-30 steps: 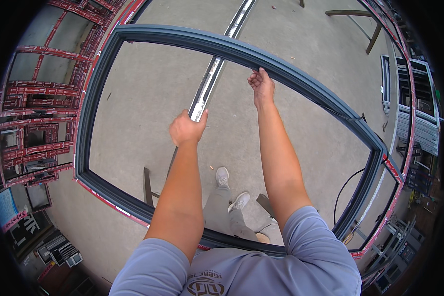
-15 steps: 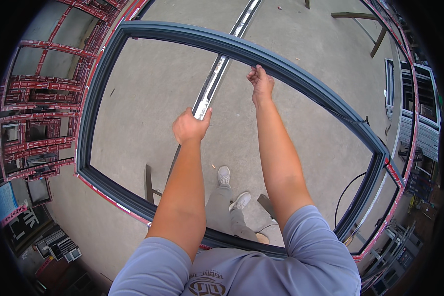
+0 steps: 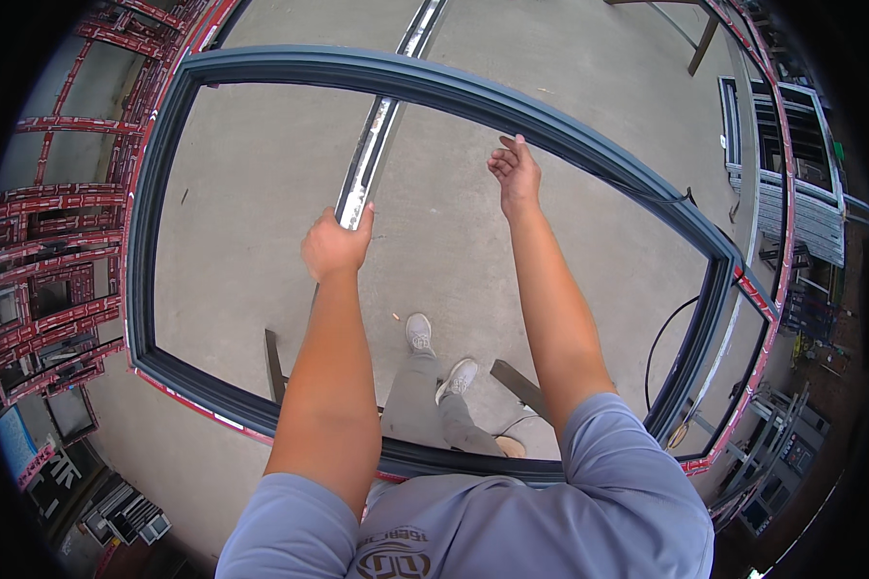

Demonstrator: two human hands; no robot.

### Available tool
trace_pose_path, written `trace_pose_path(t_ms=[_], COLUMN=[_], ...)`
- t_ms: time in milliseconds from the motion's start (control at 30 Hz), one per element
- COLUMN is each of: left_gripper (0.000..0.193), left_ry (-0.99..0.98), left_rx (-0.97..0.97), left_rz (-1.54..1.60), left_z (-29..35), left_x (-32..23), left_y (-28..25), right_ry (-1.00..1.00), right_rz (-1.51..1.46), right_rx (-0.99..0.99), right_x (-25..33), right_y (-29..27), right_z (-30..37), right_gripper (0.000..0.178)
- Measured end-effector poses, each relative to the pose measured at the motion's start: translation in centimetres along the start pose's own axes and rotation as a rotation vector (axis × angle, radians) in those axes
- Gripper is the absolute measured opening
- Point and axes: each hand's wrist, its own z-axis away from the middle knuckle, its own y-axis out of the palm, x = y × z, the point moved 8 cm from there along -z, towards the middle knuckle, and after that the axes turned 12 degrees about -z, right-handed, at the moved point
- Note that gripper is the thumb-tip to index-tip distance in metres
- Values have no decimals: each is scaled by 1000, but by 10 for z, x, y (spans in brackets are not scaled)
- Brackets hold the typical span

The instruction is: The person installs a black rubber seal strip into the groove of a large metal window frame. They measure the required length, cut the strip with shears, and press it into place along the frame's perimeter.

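A large dark grey window frame (image 3: 589, 145) lies level before me, its left and right edges partly wrapped in red film. My left hand (image 3: 334, 246) is closed around a long silver metal bar (image 3: 367, 159), thumb along its right side. This bar passes beneath the far side of the frame. My right hand (image 3: 518, 179) is just inside the frame's far member, fingers loosely bent and apart, fingertips close to its inner edge. Nothing shows in it for certain. A thin black strip (image 3: 661, 199) hangs loose along the far right part of the frame.
Red-wrapped frames (image 3: 58, 236) are stacked along the left. Grey stand legs (image 3: 521, 386) rise from the concrete floor inside the frame opening, near my shoes. A black cable (image 3: 661, 338) curves at the right. More frames and profiles (image 3: 792, 183) lean at the far right.
My right hand has come slightly away from the frame's inner edge and its fingers have loosened. My left hand stays on the metal bar. The whole view has shifted, moving the scene leftward.
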Motion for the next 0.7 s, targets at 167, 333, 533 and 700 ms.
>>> trace_pose_path(t_ms=[167, 333, 533, 700], left_gripper=[62, 62, 63, 63], left_ry=[-1, -1, -5, -14], left_rx=[8, 28, 23, 47], left_rz=[-16, -11, -36, -30], left_z=[1, 0, 2, 2], left_x=[0, -1, -2, -1], left_y=[1, 0, -2, -3], right_ry=[-151, -122, -177, -221], right_rz=[-46, -25, -26, -5], right_rx=[-200, -202, -253, -251], right_x=[72, 86, 85, 83], right_y=[-97, -111, -109, -99], right_z=[6, -7, -6, -6], right_gripper=[46, 29, 24, 26])
